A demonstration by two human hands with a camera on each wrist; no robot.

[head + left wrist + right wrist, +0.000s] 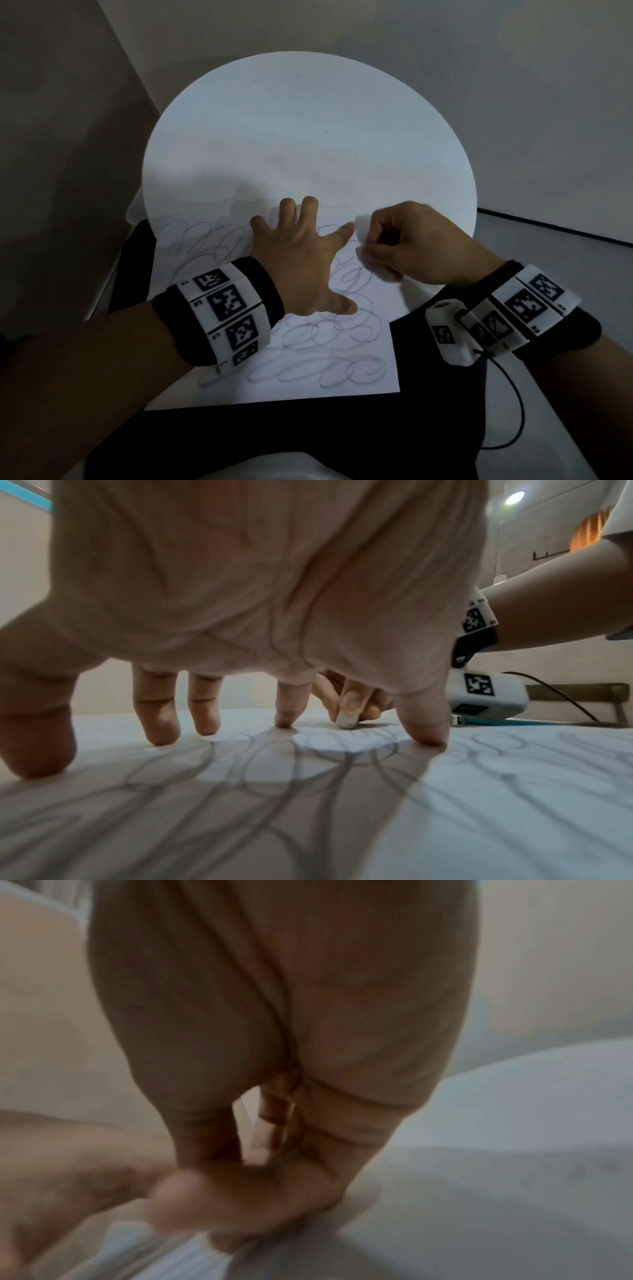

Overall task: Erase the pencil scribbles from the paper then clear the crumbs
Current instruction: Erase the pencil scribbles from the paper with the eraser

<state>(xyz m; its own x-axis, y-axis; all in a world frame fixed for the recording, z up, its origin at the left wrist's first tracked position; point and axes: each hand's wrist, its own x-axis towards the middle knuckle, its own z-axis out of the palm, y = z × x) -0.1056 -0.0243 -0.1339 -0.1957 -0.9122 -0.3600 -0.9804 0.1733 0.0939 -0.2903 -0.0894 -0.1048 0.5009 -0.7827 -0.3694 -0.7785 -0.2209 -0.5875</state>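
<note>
Round white bench [308, 120] in grey-walled corner | scribbled paper [359, 380] overhangs near edge | left hand [301, 260] splayed flat | right hand [407, 246] pinches eraser [346, 723]

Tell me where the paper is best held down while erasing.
Press flat on the paper from above, beside the eraser, as the spread left hand does. The sheet overhangs the round table toward the person, so I would brace only the supported part.

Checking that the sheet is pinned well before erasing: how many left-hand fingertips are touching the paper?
5, seen from the left wrist: thumb at right, then index, middle, ring, and little finger at far left, all spread on the paper.
</note>
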